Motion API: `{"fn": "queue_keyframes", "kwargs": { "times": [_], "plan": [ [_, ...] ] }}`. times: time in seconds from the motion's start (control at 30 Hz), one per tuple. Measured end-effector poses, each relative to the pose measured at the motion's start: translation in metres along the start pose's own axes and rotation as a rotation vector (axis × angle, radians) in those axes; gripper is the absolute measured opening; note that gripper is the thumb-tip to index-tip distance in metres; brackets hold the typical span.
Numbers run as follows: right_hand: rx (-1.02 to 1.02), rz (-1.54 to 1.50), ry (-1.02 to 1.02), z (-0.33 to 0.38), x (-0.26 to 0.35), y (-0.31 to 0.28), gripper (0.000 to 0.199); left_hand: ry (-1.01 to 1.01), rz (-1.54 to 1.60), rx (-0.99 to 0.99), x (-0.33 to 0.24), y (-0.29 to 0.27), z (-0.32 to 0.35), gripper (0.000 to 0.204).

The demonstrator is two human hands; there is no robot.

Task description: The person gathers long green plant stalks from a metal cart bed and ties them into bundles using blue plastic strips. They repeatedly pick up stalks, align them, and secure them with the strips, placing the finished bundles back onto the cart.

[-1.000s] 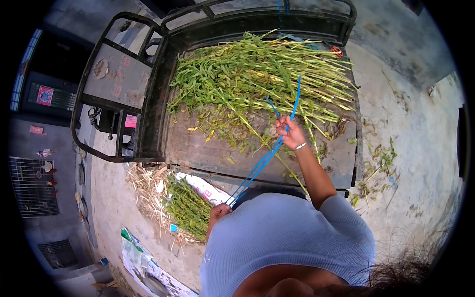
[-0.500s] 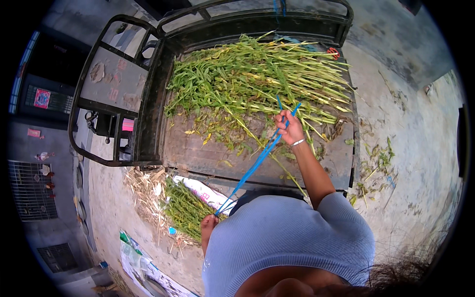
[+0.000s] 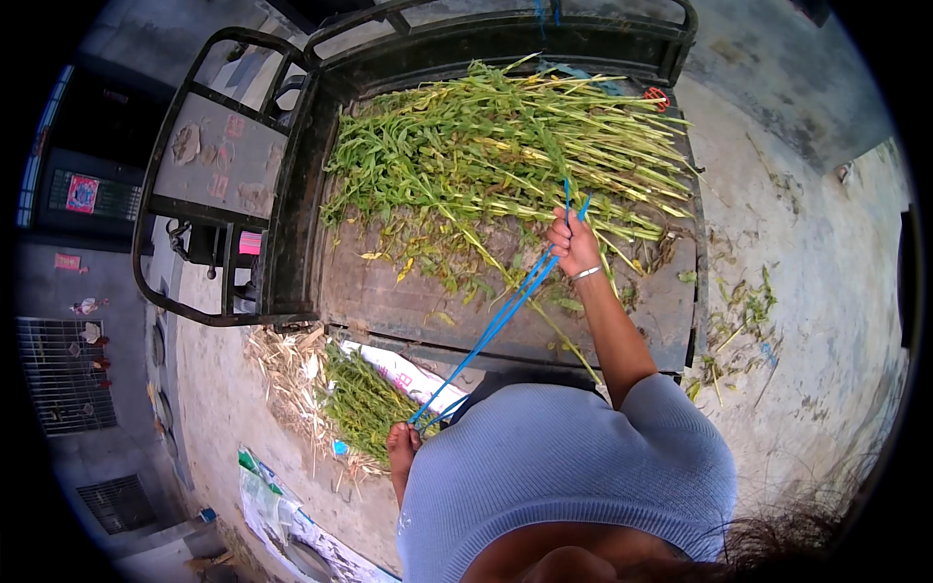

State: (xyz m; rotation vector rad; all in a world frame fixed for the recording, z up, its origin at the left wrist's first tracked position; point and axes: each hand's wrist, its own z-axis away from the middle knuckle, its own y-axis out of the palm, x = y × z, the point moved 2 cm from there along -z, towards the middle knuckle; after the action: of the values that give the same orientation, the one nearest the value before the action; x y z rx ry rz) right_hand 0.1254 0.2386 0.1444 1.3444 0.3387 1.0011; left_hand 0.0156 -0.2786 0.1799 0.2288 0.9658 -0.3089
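Where the left hand (image 3: 400, 442) hangs low beside the hip, its fingers are folded round the lower ends of the blue twine (image 3: 501, 316), a few thin, glossy plastic strands that run taut on a slant from there, up and to the right, to the right hand (image 3: 573, 243). That long slanting line is what matters in space: the twine's axis passes from the near left, outside the cart, to the far right, over the cart bed (image 3: 389, 291), so the left hand is the near one and the right hand, arm stretched out, is the one closest to the green stalks (image 3: 505, 146). The right hand is closed in a fist on the upper part of the strands, whose short free tips stick up past the knuckles; a pale bangle sits on its wrist. The stalks lie just beyond and partly under that hand, a loose, springy heap of long leafy stems, their long axes mostly running left to right across the rusty, flat metal bed. Down on the ground by the left hand lies a smaller bundle of greens (image 3: 364, 398) on dry, pale straw (image 3: 282, 364). To the right, the concrete ground (image 3: 807, 291) is rough and littered with leaf scraps.
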Motion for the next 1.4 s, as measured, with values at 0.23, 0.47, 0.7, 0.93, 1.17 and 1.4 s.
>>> {"fn": "queue_keyframes", "kwargs": {
  "times": [0.23, 0.47, 0.7, 0.93, 1.17, 1.4],
  "plan": [
    [-0.14, 0.301, -0.028, -0.008, -0.029, -0.015, 0.034, 0.103, -0.278, -0.001, 0.033, -0.041, -0.009, 0.013],
    [-0.102, 1.117, -0.033, -0.017, -0.092, -0.085, 0.042, -0.105, -1.146, -0.06, 0.085, -0.098, -0.049, 0.017],
    [-0.157, 1.189, -0.061, -0.006, -0.178, -0.086, 0.042, 0.514, -1.144, 0.366, 0.038, 0.048, -0.162, 0.04],
    [-0.111, 1.236, -0.002, -0.03, -0.186, -0.036, 0.042, 0.251, -0.581, 0.823, -0.001, 0.239, -0.214, 0.029],
    [-0.272, 1.354, 0.197, -0.087, -0.168, -0.107, 0.039, -0.24, -0.063, 0.517, 0.067, 0.209, -0.267, 0.022],
    [-0.288, 2.365, 0.352, -0.114, -0.213, -0.117, 0.047, -0.364, 0.154, 0.338, 0.05, 0.201, -0.286, 0.024]
  ]
}}
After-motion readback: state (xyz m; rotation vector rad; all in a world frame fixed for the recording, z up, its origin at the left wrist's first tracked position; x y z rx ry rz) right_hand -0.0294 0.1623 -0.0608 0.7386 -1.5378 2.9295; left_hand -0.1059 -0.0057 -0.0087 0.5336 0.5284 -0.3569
